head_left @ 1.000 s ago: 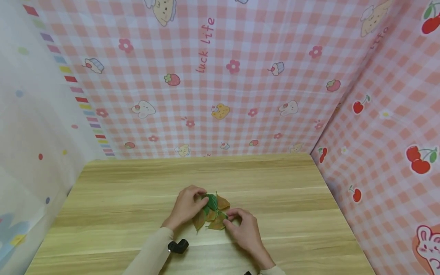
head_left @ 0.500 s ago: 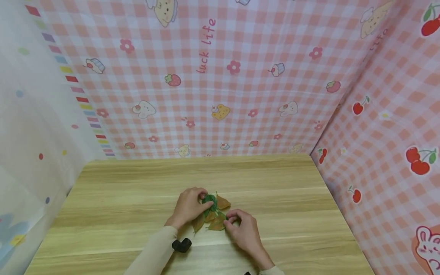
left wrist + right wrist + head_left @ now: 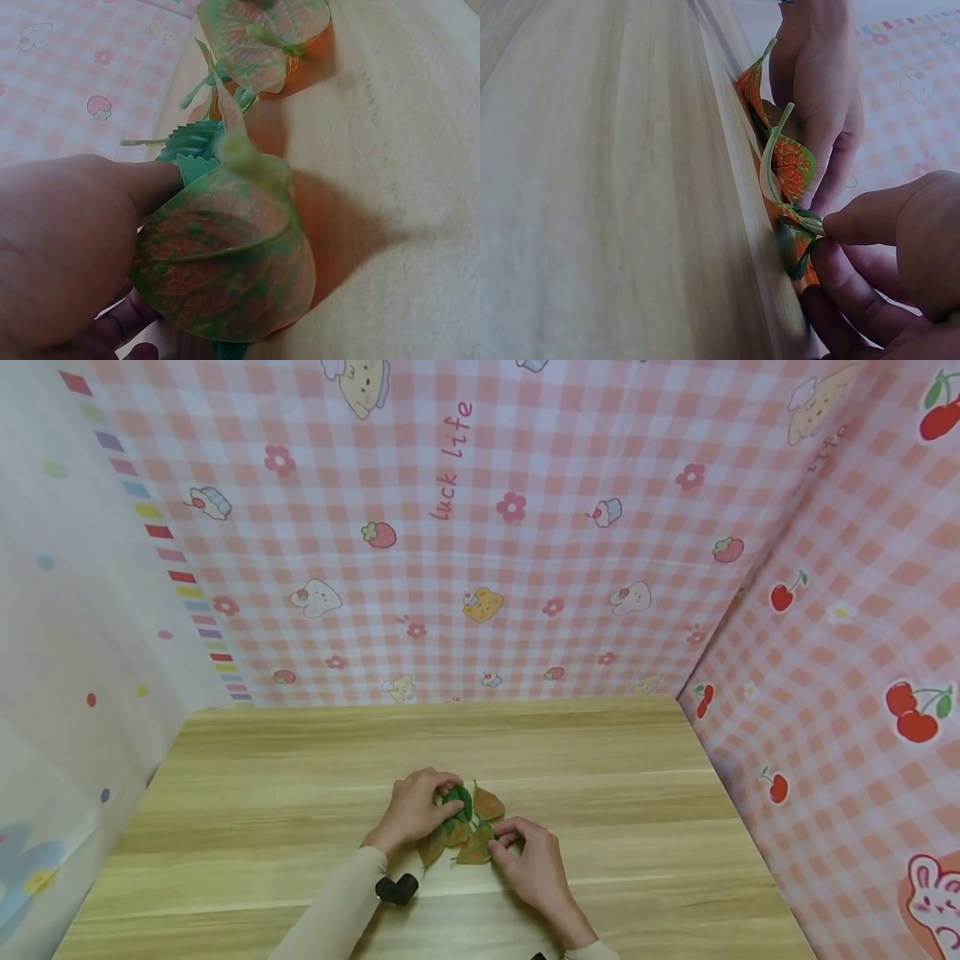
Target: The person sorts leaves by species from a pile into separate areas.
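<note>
A small cluster of leaves with green and orange-brown blades lies on the wooden table in the head view. My left hand (image 3: 414,808) pinches a dark green leaf (image 3: 463,802) at the cluster's left side, thumb on top. In the left wrist view a large mottled orange-green leaf (image 3: 232,262) stands close in front of that hand, hiding part of the grip. At the right side, my right hand (image 3: 534,864) pinches a narrow green end (image 3: 808,219) between thumb and index finger. A brown leaf (image 3: 476,849) lies beside its fingertips, and another brown leaf (image 3: 489,804) points away at the back.
The wood-grain table (image 3: 600,760) extends around the leaves on all sides. A pink checked cloth wall (image 3: 555,552) rises along its back edge, with a cherry-print wall (image 3: 832,693) on the right and a pale wall (image 3: 90,610) on the left.
My left hand has shifted slightly right, and its thumb now lies farther over the green leaf. The lower left brown leaf has moved slightly left. My right hand has stayed almost still.
</note>
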A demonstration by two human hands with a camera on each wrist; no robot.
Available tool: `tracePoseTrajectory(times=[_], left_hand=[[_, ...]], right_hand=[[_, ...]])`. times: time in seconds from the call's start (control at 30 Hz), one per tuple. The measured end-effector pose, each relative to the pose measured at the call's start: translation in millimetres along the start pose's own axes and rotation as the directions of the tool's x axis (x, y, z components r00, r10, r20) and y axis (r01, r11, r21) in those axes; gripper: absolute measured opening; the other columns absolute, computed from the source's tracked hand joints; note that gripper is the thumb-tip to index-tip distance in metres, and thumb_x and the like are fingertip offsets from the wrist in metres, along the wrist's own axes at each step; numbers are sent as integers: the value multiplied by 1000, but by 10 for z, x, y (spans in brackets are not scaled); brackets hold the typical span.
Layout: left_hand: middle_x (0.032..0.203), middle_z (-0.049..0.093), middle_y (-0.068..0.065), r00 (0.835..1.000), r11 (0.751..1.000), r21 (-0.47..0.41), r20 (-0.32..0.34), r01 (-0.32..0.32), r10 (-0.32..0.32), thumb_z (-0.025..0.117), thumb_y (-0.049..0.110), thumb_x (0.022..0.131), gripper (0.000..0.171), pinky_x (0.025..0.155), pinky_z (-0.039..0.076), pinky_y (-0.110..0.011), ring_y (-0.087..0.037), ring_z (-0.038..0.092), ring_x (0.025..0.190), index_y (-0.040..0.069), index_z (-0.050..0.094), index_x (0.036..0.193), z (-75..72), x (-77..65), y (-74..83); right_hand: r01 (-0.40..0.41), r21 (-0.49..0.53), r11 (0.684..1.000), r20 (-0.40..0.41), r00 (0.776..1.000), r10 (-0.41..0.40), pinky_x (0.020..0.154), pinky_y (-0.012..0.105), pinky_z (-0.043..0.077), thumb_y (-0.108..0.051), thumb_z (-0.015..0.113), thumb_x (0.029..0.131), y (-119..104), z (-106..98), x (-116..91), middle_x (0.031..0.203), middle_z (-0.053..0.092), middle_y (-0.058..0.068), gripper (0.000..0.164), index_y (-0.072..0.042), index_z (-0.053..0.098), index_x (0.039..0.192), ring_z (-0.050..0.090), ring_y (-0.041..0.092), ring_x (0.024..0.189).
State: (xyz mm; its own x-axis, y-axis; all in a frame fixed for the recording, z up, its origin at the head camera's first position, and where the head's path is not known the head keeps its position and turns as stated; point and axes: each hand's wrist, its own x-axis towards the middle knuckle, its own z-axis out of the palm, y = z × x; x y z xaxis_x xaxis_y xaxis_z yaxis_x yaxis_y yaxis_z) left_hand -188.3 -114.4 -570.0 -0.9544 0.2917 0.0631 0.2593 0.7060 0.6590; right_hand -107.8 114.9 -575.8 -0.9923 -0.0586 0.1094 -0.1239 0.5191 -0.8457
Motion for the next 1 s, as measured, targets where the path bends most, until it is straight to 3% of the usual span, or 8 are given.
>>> tracePoseTrajectory(times=[0.27, 0.43, 0.57, 0.7, 0.77, 0.87, 0.93, 1.0], left_hand=[[97, 73, -1, 1000, 999, -43, -22, 5, -6, 89, 21, 99, 22, 83, 31, -39, -14, 59, 88, 16, 83, 120, 7, -8, 6], [99, 74, -2, 998, 997, -74, -69, 7, -12, 89, 16, 98, 15, 88, 44, -39, -14, 63, 90, 15, 84, 113, 18, 10, -27], [100, 75, -4, 997, 994, -109, -73, 0, -8, 89, 11, 98, 11, 85, 53, -31, -14, 66, 91, 13, 84, 108, -11, 32, -55], [99, 75, -7, 995, 984, -162, -78, -79, 67, 88, 9, 98, 7, 79, 55, -27, -15, 67, 88, 11, 83, 102, -59, 43, -131], [98, 74, -5, 984, 970, -176, -97, -167, 151, 86, 13, 101, 5, 76, 55, -27, -15, 67, 85, 12, 81, 101, -10, 80, -297], [95, 72, -3, 969, 950, -196, -107, -241, 223, 85, 18, 103, 8, 73, 56, -26, -12, 67, 83, 13, 79, 99, 0, 97, -432], [93, 72, 0, 963, 940, -210, -102, -268, 251, 84, 20, 104, 9, 71, 54, -24, -10, 66, 80, 14, 78, 100, -8, 101, -497], [91, 74, 0, 974, 946, -231, -70, -226, 216, 84, 17, 103, 8, 73, 54, -24, -9, 66, 81, 13, 78, 99, -110, 54, -386]], right_hand=[[-12, -14, 1000, 5, 1000, 12, 83, 24, 54, -6, 88, 92, 22, 8, 1, 81, 75, -8, 8, -11, 82, 95, 65, 0, 80], [-6, -18, 1000, -3, 1000, 6, 82, 24, 55, -6, 88, 92, 29, 5, 5, 81, 75, -8, 9, -12, 82, 94, 65, 0, 80], [-3, -12, 1000, -1, 1000, 3, 80, 24, 55, -5, 87, 92, 33, -4, 10, 81, 75, -8, 9, -12, 81, 94, 65, 0, 79], [-7, -8, 1000, 10, 1000, 7, 79, 23, 54, -5, 87, 93, 35, -13, 18, 82, 75, -7, 8, -11, 81, 94, 64, 0, 79], [-9, -7, 1000, 18, 1000, 9, 78, 23, 53, -5, 86, 93, 33, -18, 20, 82, 76, -6, 7, -10, 81, 95, 64, 0, 78], [-11, -8, 1000, 31, 999, 11, 77, 22, 52, -6, 86, 93, 34, -23, 16, 83, 76, -5, 6, -9, 81, 96, 64, 1, 78], [-13, -6, 1000, 37, 999, 13, 77, 21, 52, -6, 86, 93, 35, -25, 8, 83, 76, -5, 6, -9, 81, 96, 63, 1, 78], [-16, -6, 1000, 41, 999, 16, 76, 20, 51, -6, 86, 94, 37, -25, 3, 84, 76, -5, 6, -9, 81, 96, 63, 1, 78]])
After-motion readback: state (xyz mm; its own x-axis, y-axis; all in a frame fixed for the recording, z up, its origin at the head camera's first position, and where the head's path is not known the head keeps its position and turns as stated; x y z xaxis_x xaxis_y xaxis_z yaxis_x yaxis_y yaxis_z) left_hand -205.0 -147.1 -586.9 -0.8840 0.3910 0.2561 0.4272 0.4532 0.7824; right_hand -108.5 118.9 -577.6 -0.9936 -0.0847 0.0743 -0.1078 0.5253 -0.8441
